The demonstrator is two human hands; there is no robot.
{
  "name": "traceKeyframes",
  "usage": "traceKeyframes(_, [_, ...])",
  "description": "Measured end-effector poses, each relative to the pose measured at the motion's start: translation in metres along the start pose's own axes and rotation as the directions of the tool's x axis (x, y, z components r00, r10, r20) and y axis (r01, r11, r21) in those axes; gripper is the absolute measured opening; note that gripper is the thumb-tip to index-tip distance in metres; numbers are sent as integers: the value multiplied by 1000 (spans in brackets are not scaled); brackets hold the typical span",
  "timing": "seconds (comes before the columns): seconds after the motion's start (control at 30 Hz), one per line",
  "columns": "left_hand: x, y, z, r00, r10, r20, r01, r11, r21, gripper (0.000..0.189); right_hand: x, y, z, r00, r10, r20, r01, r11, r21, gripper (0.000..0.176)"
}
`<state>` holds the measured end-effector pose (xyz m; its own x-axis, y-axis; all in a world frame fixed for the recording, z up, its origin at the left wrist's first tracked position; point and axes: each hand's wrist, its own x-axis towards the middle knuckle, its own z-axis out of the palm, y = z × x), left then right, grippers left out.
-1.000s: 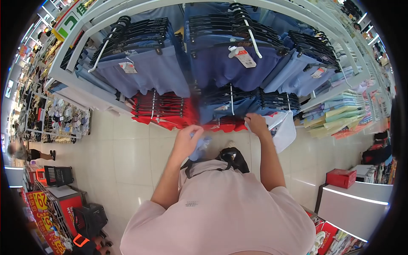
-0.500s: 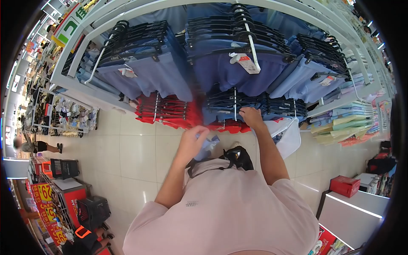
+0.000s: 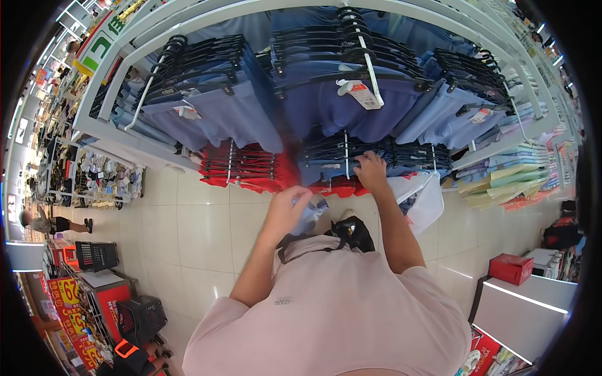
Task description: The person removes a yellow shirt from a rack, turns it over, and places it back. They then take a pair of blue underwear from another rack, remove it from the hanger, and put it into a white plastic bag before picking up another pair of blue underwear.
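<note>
My left hand [image 3: 290, 202] is in front of the red garments [image 3: 248, 168], its fingers bent together around part of a pale, see-through bluish item [image 3: 309, 219] that hangs below. My right hand [image 3: 371, 169] reaches to the lower row of dark blue garments [image 3: 401, 155] on black hangers, its fingers bent at the hangers' edge; whether they grip one is hard to make out. A white garment [image 3: 426, 203] hangs just right of my right wrist. Blue shorts [image 3: 351, 106] with a price tag [image 3: 365, 96] hang in the row above both hands.
A white metal rack frame [image 3: 94, 128] spans the front. Pastel clothes [image 3: 501, 175] hang at the right. Black baskets [image 3: 141, 316] and red-yellow signs stand lower left, with a person [image 3: 59, 224] farther off. A red box [image 3: 511, 268] sits on a counter at the right.
My right hand has moved slightly up and its fingers have shifted at the hangers. My left hand stays nearly where it was. The view has shifted a little.
</note>
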<state>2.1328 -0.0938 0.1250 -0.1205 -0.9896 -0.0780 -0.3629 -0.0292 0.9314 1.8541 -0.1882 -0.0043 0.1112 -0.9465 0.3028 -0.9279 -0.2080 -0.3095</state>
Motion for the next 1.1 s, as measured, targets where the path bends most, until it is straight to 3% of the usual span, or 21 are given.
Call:
traceKeyframes(0.1, [-5,3,-6,1000,-7,-12,7,1000,16,23,-13,-17,-30,988,149,51,-154,982,109,25])
traceKeyframes(0.17, [-7,3,-7,1000,8,-16,-7,1000,22,23,-24,-21,-37,875,183,449,-332,901,280,28])
traceKeyframes(0.2, [-8,2,-8,1000,21,-14,-21,1000,19,22,-31,-23,-42,766,159,623,-440,837,327,30])
traceKeyframes(0.27, [-9,0,-8,999,44,-2,-44,999,-19,20,-46,-46,-53,711,-93,697,-457,693,559,37])
traceKeyframes(0.33, [-10,-1,-6,998,60,17,-59,994,-89,17,-54,-83,-60,826,-415,381,8,685,729,40])
traceKeyframes(0.43, [-10,1,-5,990,137,14,-133,980,-148,18,-63,-119,-60,814,-472,339,1,584,811,47])
traceKeyframes(0.53, [-12,11,-16,987,144,-77,-153,982,-113,21,-61,-125,-54,712,-456,535,-71,710,700,42])
traceKeyframes(0.63, [-15,5,-37,989,38,-146,-70,973,-220,19,-59,-124,-65,636,-430,640,-272,651,708,32])
traceKeyframes(0.73, [-20,-10,-54,967,20,-254,-82,968,-236,19,-58,-137,-98,738,-389,552,-240,613,753,31])
traceKeyframes(0.83, [-30,-18,-64,954,35,-298,-110,965,-238,19,-60,-139,-99,687,-336,644,-305,672,675,30])
traceKeyframes(0.93, [-39,-24,-71,956,47,-291,-86,989,-121,17,-63,-150,-98,810,-197,553,-315,649,693,30])
traceKeyframes(1.03, [-44,-33,-81,967,215,-133,-180,955,237,22,-61,-163,-107,796,-108,596,-365,700,614,31])
traceKeyframes(1.1, [-49,-29,-80,932,359,-45,-312,860,403,31,-62,-176,-117,843,-151,516,-294,675,677,33])
